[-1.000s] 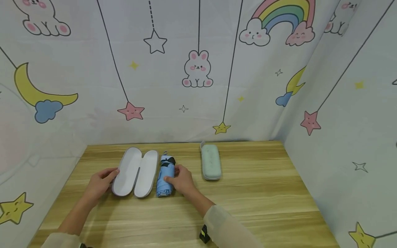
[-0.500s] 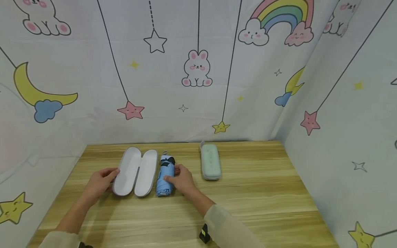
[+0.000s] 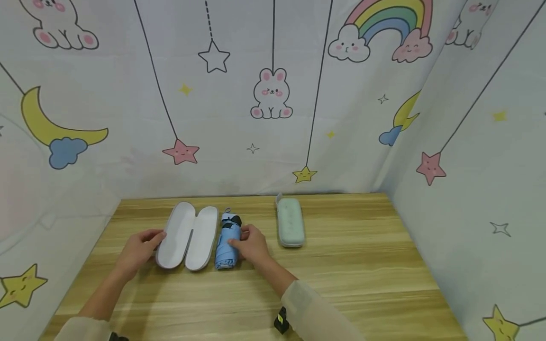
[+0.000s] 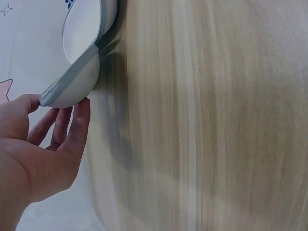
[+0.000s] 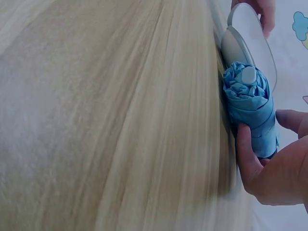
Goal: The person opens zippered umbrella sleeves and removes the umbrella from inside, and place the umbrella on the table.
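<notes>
An open eyeglass case [image 3: 175,244], white inside with a grey rim, lies spread on the left of the table. My left hand [image 3: 135,251] pinches its outer left edge; in the left wrist view the thumb is at the rim and the fingers are under the rounded shell [image 4: 82,89]. Just right of the case is a folded blue umbrella [image 3: 226,253], rolled tight, with a wrist loop at its far end. My right hand [image 3: 254,246] grips it from the right side. The right wrist view shows the umbrella's end [image 5: 248,74] between thumb and fingers.
A pale green zip case [image 3: 291,222] with a small strap lies further right, closed. The wood-grain table [image 3: 350,265] meets a printed cloth backdrop [image 3: 230,180] behind and at the sides. A small black item [image 3: 281,320] shows by the right sleeve.
</notes>
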Demonstrator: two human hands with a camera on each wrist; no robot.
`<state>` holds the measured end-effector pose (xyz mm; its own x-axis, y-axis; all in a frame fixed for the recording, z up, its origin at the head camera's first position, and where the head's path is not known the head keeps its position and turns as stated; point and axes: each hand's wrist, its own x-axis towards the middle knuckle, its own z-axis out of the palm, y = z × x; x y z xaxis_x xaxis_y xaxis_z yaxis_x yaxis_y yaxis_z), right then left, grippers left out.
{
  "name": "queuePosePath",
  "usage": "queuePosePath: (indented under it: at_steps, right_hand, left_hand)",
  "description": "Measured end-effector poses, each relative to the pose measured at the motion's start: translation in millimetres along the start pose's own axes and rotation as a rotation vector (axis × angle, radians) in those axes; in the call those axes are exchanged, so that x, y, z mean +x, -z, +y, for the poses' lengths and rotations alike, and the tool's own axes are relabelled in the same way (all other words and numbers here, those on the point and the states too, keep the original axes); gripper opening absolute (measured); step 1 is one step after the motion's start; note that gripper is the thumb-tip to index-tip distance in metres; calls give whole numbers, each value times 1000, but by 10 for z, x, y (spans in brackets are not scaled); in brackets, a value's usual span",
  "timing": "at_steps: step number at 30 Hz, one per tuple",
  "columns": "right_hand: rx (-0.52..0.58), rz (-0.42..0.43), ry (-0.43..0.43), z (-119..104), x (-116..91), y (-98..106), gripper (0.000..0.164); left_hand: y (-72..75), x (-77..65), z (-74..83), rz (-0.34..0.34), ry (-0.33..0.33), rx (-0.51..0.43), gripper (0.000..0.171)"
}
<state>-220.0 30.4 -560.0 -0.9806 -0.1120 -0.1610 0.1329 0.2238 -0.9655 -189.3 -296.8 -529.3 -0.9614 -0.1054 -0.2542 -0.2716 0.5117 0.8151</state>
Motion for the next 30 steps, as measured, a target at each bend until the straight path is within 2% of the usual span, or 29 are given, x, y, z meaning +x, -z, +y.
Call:
queuePosePath:
  at_steps: [6, 13, 24, 30]
  right_hand:
    - [32, 6, -4, -70, -6, 48, 52]
    - [3, 40, 18, -235, -5, 107, 52]
    - [121, -38, 24, -407, -52, 102, 49]
    - [117, -88, 17, -449, -81, 44, 48]
  left_hand:
    - [19, 19, -1, 3, 2, 13, 72]
    - [15, 33, 35, -4, 4, 25, 73]
    - [27, 24, 8, -10, -37, 27, 73]
    - [52, 13, 16, -17, -41, 33, 73]
